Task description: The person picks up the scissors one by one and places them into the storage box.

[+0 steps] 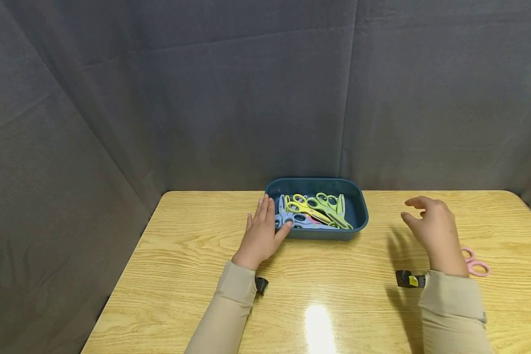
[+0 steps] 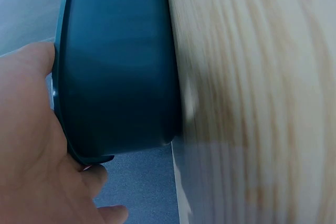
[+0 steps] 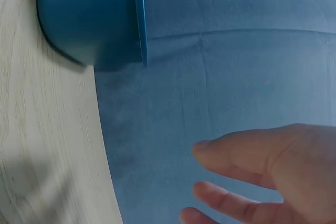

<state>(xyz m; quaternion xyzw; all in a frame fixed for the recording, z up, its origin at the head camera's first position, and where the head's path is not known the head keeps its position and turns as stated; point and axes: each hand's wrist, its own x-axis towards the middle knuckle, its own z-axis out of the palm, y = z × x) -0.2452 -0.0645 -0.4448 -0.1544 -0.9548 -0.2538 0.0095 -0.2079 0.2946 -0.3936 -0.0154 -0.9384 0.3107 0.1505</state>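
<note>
My left hand [image 1: 261, 238] rests at the left end of a dark blue plastic bin [image 1: 320, 235], its fingers straight along the rim and the thumb over the near corner. In the left wrist view the thumb lies against the rim of the bin [image 2: 118, 66]. Several plastic scissors lie jumbled in the bin, among them yellow scissors [image 1: 317, 215], green scissors [image 1: 337, 216] and blue scissors [image 1: 309, 226]. To the right of the bin, above the table, my right hand [image 1: 438, 233] hovers with loosely bent fingers and thumb apart, holding nothing. Pink scissors [image 1: 471, 262] lie beside its wrist, partly hidden by it.
The bin stands at the far edge of a light wood-grain table [image 1: 358, 295]. Behind the table and along its left side hangs a dark grey cloth [image 1: 248, 98]. A bright light reflection falls on the near middle of the tabletop.
</note>
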